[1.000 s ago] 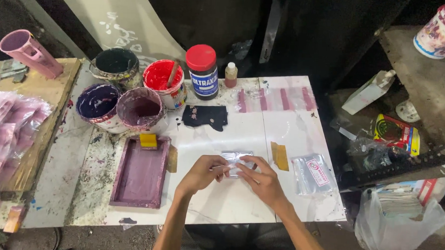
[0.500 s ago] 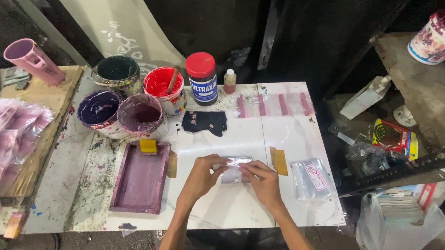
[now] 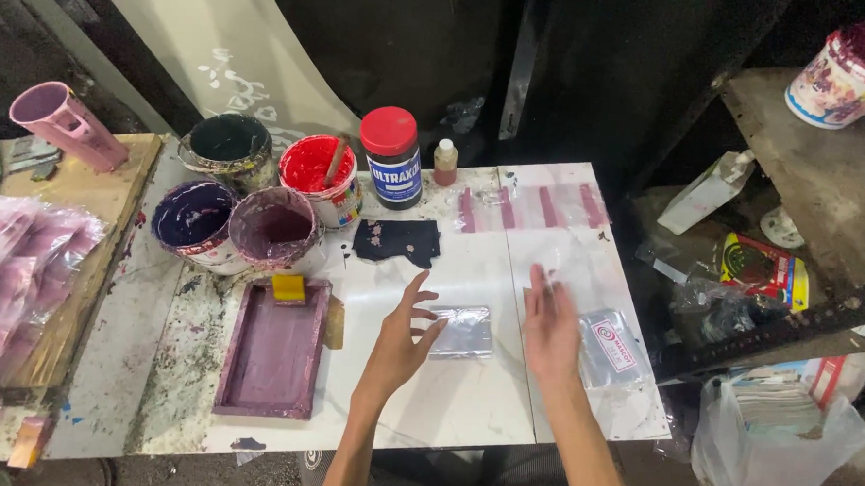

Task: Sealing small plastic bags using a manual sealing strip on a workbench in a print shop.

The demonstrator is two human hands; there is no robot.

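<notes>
The left hand (image 3: 401,334) hovers with fingers spread and empty, its fingertips just at the left edge of a small clear plastic packet (image 3: 463,332) that lies flat on the white table (image 3: 445,409). The right hand (image 3: 550,326) is also open and holds nothing, palm down just to the right of that packet, so the packet sits between the two hands, apparently laid square for handling. Just right of the right hand lies a stack of clear bags with a red printed mark (image 3: 615,346), close enough to reach. Left of the left hand rests a purple-stained printing frame (image 3: 274,348) with a yellow scraper (image 3: 289,287) at its far end. Beyond the hands lies a dark rag (image 3: 398,240). Farther out stand four open tubs: one with red ink and a stick in it (image 3: 319,175), one with dark green (image 3: 229,147), one with deep blue-purple (image 3: 195,221), one with maroon (image 3: 276,228). Beside them are a red-lidded dark jar (image 3: 390,159) and a small brown bottle (image 3: 445,162), both closed.
</notes>
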